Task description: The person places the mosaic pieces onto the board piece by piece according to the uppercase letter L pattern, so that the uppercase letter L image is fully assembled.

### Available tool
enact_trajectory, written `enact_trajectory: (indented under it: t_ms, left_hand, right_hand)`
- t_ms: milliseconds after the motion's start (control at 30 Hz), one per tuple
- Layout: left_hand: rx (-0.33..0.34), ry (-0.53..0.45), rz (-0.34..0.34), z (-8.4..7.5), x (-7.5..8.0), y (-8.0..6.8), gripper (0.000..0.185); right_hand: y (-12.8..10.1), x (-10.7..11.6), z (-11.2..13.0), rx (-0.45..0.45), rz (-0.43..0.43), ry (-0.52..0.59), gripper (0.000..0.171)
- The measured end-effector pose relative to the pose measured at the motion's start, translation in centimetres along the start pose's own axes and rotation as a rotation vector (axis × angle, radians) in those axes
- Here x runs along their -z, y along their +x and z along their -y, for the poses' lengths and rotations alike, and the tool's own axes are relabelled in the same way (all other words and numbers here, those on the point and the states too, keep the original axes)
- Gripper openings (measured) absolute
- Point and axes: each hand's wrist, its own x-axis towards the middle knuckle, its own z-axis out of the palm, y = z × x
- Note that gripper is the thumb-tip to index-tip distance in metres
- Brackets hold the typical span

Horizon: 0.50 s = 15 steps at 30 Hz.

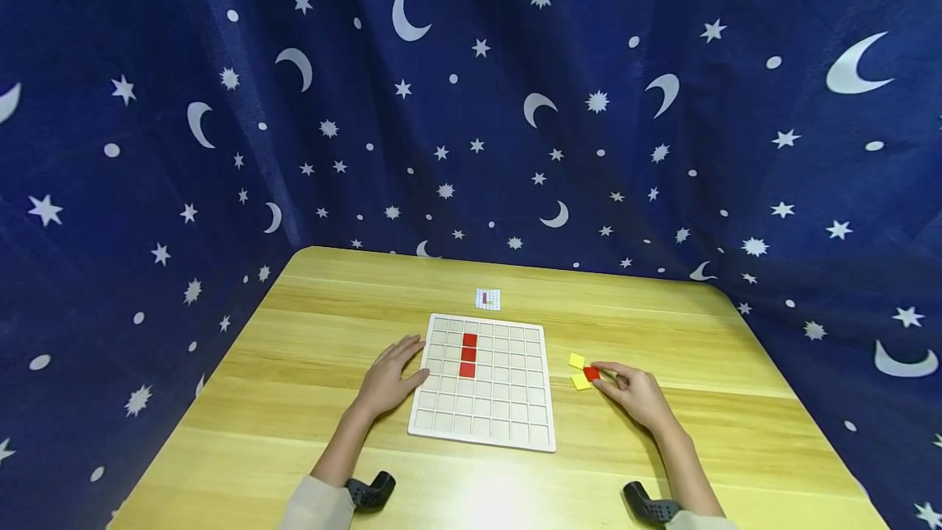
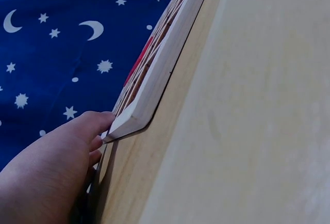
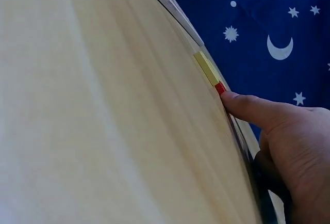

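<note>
A white gridded board (image 1: 508, 399) lies on the table, with a column of three red tiles (image 1: 468, 354) set in its cells. My left hand (image 1: 388, 379) rests at the board's left edge, thumb touching the rim and fingers extended. In the left wrist view that thumb meets the board's corner (image 2: 131, 118). To the right of the board, my right hand (image 1: 639, 393) pinches a loose red tile (image 1: 592, 373) between thumb and forefinger. Two yellow tiles, one farther off (image 1: 577, 361) and one nearer (image 1: 581, 382), lie beside the red one.
Behind the board lies a small printed card (image 1: 487, 299) showing a grid with a coloured pattern. The wooden table (image 1: 353, 293) ends at a dark blue curtain (image 1: 471, 105) with stars and moons. Each wrist wears a black device, left (image 1: 371, 491) and right (image 1: 649, 504).
</note>
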Motion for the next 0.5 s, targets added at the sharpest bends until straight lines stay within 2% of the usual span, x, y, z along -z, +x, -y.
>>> enact_trajectory:
  t_ms: [167, 267, 333, 400, 500]
  left_hand:
    - [-0.011, 0.007, 0.005, -0.1, 0.1, 0.2, 0.056]
    - [-0.015, 0.005, 0.004, -0.1, 0.1, 0.1, 0.056]
    - [-0.014, 0.004, 0.0, -0.1, 0.2, 0.0, 0.056]
    - [-0.014, -0.001, -0.004, 0.0, 0.2, 0.0, 0.056]
    - [-0.011, 0.007, 0.006, 0.0, 0.1, 0.0, 0.056]
  right_hand:
    - [-0.2, -0.3, -0.1, -0.037, -0.107, 0.017, 0.026]
    - [-0.1, -0.9, 0.8, -0.003, -0.209, 0.073, 0.023]
    - [0.2, -1.8, 2.1, 0.054, -0.239, 0.103, 0.024]
    - [0.5, -3.1, 3.9, 0.13, -0.226, 0.12, 0.025]
    - [0.7, -5.0, 7.3, 0.245, -0.128, 0.146, 0.023]
